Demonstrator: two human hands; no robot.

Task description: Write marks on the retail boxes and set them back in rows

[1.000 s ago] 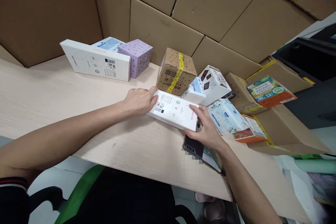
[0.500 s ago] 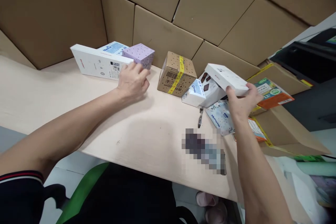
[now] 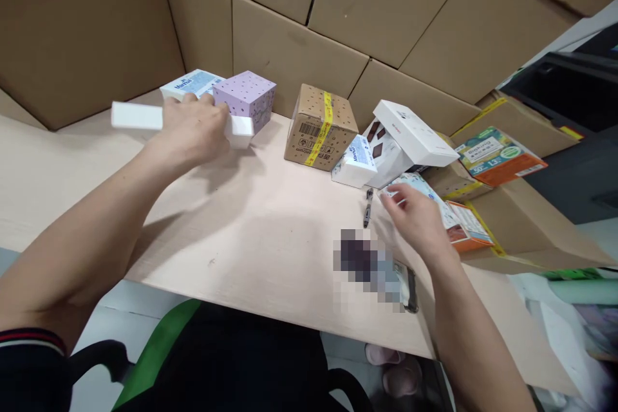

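Note:
My left hand (image 3: 196, 129) is wrapped over a long flat white box (image 3: 138, 116), gripping it from above, with the box's narrow side showing. Just behind it stand a blue-and-white box (image 3: 190, 80) and a purple dotted box (image 3: 248, 93). My right hand (image 3: 418, 215) holds nothing, fingers apart, in front of a light-blue patterned packet (image 3: 420, 185) that it partly hides. To its left lies a pen (image 3: 368, 208). Above that hand, a white box (image 3: 418, 132) leans on another white box with dark squares (image 3: 386, 154).
A brown carton with yellow tape (image 3: 321, 129) stands mid-table beside a small blue-and-white box (image 3: 355, 164). At the right are a green-and-orange box (image 3: 502, 154) and an open carton (image 3: 535, 232). Large cardboard boxes (image 3: 294, 45) wall the back. A partly blurred phone-like object (image 3: 410, 290) lies near the front edge.
My left hand has taken hold of the long white box and tilted it, shifting left. My right hand has let go of the other white box and come down toward the light-blue packet.

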